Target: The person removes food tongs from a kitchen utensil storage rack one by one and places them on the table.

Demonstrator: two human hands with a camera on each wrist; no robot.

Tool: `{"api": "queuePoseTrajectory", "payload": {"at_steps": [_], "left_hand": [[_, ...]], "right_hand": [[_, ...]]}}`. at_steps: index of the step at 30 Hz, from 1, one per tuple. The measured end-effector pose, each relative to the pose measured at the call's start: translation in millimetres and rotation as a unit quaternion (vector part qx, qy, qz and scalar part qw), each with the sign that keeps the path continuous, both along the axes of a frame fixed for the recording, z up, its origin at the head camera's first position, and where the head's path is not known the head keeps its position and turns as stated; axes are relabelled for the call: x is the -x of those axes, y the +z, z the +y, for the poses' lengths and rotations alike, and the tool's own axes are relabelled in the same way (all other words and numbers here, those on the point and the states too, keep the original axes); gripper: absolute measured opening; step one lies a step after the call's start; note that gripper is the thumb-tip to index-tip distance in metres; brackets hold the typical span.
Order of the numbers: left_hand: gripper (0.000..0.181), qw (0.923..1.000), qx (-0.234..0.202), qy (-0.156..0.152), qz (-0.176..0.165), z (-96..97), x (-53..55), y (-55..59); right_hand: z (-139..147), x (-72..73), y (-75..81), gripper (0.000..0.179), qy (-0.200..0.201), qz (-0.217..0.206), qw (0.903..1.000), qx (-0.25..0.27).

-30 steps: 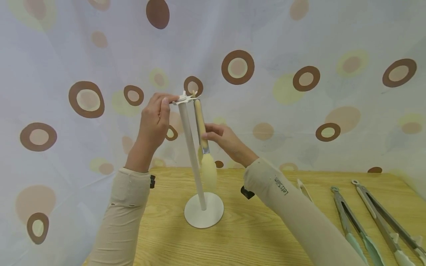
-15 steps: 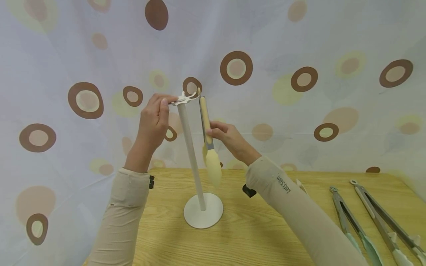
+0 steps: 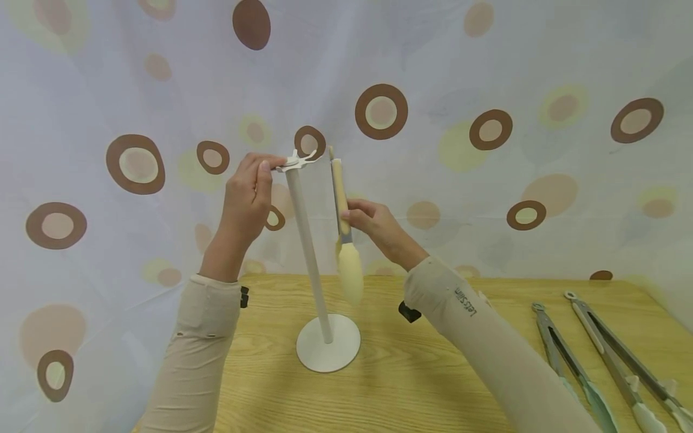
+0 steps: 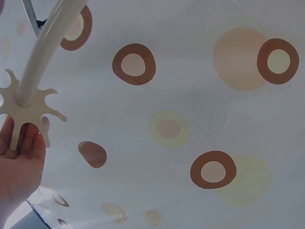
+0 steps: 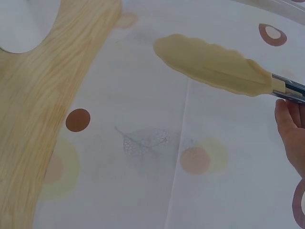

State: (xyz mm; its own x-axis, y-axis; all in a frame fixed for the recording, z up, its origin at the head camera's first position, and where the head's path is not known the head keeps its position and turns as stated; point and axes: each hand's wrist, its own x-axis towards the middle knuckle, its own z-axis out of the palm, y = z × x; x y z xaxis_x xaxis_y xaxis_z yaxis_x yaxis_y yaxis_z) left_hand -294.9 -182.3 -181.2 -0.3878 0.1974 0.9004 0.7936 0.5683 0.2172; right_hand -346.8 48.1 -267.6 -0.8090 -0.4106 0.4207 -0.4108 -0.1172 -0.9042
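A white utensil stand (image 3: pixel 308 246) rises from a round base (image 3: pixel 327 355) on the table, its pole leaning left in the head view. Hooks ring its star-shaped top (image 4: pixel 33 112). My left hand (image 3: pixel 243 195) grips that top at its left edge, with fingertips showing between two hooks in the left wrist view. To the right of the pole, my right hand (image 3: pixel 381 228) pinches a pair of pale yellow tongs (image 3: pixel 351 273) by the handle. They hang upright, head down, and their hanging loop stands apart from the hooks. In the right wrist view the tongs' scalloped head (image 5: pixel 209 64) looks closed.
Grey tongs with mint tips (image 3: pixel 574 361) and steel tongs with whitish tips (image 3: pixel 617 343) lie on the wooden table (image 3: pixel 411 361) at the right. Another pale item (image 3: pixel 483 296) is mostly hidden behind my right sleeve. A dotted cloth (image 3: pixel 433 72) hangs behind the table.
My right hand has moved right with the yellow tongs, drawing their loop away from the stand's hooks. The left hand keeps its grip on the stand's top.
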Motion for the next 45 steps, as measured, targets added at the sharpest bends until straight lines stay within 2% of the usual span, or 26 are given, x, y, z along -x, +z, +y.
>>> {"api": "queuePoseTrajectory", "payload": {"at_steps": [7,20,27,37,45], "left_hand": [[0.033,1.0000,0.004,-0.002,0.005,0.2,-0.1,0.0],[0.033,1.0000,-0.001,0.006,-0.003,-0.1,-1.1,-0.5],[0.032,0.9999,-0.008,0.004,-0.006,0.7,-2.2,0.5],[0.033,1.0000,0.002,0.002,-0.002,0.5,-1.4,1.0],[0.031,0.9999,-0.009,0.006,-0.008,2.2,-1.4,1.1]], "right_hand": [[11,1.6,-0.8,0.053,-0.024,-0.022,0.9994,0.011],[48,-0.1,-6.4,0.048,-0.091,-0.041,0.9944,-0.036],[65,1.1,-9.1,0.047,-0.119,-0.029,0.9896,-0.076],[79,-4.3,-15.8,0.037,-0.129,-0.027,0.9861,-0.101],[88,-12.1,-18.3,0.045,-0.146,-0.047,0.9772,-0.147]]}}
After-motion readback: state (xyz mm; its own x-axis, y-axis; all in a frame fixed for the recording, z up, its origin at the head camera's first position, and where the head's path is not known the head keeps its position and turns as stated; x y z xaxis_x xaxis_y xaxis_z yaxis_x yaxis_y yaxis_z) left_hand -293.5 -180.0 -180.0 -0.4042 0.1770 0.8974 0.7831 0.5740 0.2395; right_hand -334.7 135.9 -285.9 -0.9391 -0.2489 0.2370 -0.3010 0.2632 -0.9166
